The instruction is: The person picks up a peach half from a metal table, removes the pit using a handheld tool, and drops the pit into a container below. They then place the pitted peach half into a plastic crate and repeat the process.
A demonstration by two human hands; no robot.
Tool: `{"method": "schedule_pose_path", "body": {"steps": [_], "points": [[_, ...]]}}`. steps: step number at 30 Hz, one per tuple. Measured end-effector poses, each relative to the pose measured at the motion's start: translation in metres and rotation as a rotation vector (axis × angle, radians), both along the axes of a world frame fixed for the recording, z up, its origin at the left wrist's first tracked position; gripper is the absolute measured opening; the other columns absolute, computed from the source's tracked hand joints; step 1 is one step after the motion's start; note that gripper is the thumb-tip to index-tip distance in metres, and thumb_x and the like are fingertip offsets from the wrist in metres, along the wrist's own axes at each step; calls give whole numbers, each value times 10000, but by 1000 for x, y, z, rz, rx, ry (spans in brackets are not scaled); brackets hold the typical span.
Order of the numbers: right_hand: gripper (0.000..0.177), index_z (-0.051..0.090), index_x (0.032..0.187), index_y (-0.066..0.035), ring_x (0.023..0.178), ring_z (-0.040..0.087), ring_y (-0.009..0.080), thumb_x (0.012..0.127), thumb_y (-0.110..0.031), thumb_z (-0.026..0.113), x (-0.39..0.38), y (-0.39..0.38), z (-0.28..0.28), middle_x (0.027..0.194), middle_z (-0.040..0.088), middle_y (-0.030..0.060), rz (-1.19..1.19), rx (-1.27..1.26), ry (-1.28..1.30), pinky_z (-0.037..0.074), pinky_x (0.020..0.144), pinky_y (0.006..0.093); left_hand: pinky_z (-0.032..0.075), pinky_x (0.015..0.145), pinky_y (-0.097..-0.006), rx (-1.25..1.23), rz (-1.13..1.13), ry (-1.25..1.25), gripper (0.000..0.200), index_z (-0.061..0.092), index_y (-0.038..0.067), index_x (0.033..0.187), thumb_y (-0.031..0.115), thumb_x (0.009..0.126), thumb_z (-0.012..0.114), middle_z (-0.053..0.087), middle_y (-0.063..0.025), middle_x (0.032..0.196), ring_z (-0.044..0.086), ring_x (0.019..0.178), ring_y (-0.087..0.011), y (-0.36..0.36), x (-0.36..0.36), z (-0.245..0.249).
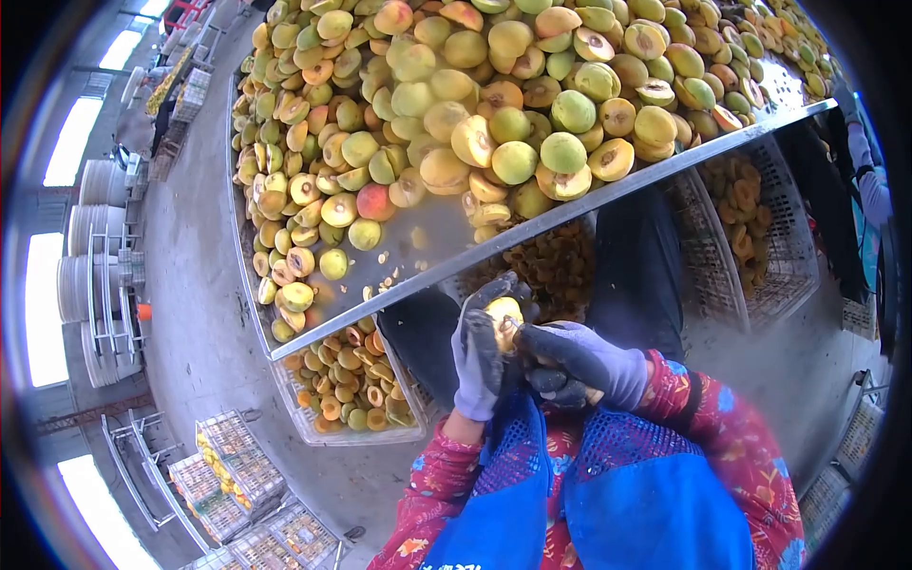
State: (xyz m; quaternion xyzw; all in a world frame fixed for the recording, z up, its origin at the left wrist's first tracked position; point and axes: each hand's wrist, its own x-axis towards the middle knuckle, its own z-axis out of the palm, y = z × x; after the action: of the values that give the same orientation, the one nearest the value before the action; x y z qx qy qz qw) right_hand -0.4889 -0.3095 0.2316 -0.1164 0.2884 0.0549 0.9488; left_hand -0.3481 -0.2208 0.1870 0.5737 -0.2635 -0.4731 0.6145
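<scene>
My left hand [480, 347], in a lavender glove with a dark grey palm, is wrapped round a cut yellow fruit half [503, 321] in front of my apron. Close against it on the right is my right hand [575, 363], gloved the same way, with its fingers curled and a fingertip at the fruit's cut face. A small light brown tip shows below the right fingers; what it belongs to is hidden. Just beyond both hands runs the metal edge of a table [532, 228] heaped with whole and halved fruit [513, 161].
Crates of fruit halves stand below the table edge, one at the left [418, 432] and one at the right [807, 271]. Dark fruit pieces [551, 271] lie between my legs. Stacked crates [242, 461] stand lower left. Another person's sleeve [869, 185] shows at the right.
</scene>
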Motion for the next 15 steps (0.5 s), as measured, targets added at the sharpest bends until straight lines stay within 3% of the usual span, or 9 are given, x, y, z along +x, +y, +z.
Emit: {"method": "schedule_pose_path", "body": {"steps": [2, 4, 5, 8, 11, 13, 15], "points": [[342, 533, 915, -91, 395, 357, 54, 1010, -418, 503, 2, 4, -4, 574, 399, -30, -10, -65, 7, 272, 361, 212, 554, 834, -361, 9, -5, -172, 384, 542, -20, 1220, 304, 1023, 482, 648, -155, 1125, 662, 955, -241, -4, 2, 1], [361, 532, 849, -118, 408, 396, 61, 992, -449, 532, 0, 7, -9, 560, 400, -38, -23, -49, -14, 281, 364, 221, 560, 794, -332, 132, 58, 100, 308, 571, -21, 1171, 233, 1019, 488, 678, -135, 1037, 674, 889, -219, -5, 3, 1], [366, 549, 875, -113, 399, 395, 61, 1001, -453, 505, -1, 5, -16, 557, 401, -37, 16, 115, -120, 285, 360, 220, 563, 773, -355, 126, 52, -63, 447, 557, -24, 1171, 388, 1023, 466, 676, -147, 993, 677, 848, -234, -6, -1, 5], [406, 590, 957, -99, 372, 391, 59, 1025, -464, 425, -7, 1, -42, 549, 409, -33, 107, 553, -390, 290, 348, 218, 560, 768, -360, -127, 59, -181, 453, 561, -19, 1116, 411, 1019, 456, 669, -159, 963, 672, 830, -243, -3, -9, 3], [460, 615, 1063, -80, 354, 389, 51, 1036, -466, 368, -7, 1, -50, 545, 412, -34, 124, 874, -534, 272, 339, 220, 558, 765, -380, -173, 17, -163, 440, 549, -9, 1069, 413, 1021, 434, 660, -181, 957, 668, 823, -263, -8, -8, 4], [462, 612, 1047, -72, 352, 389, 54, 1036, -464, 370, -8, 2, -49, 544, 410, -34, 112, 835, -526, 269, 335, 221, 556, 757, -391, -155, -13, -189, 455, 533, 4, 1071, 437, 1027, 400, 653, -179, 955, 664, 819, -278, -6, -7, 9], [461, 608, 1033, -67, 350, 389, 57, 1037, -462, 370, -9, 2, -50, 543, 408, -34, 99, 796, -518, 270, 333, 221, 559, 750, -395, -187, 11, -2, 449, 536, 14, 1078, 435, 1030, 388, 650, -167, 951, 660, 820, -275, -8, -11, 7]]}}
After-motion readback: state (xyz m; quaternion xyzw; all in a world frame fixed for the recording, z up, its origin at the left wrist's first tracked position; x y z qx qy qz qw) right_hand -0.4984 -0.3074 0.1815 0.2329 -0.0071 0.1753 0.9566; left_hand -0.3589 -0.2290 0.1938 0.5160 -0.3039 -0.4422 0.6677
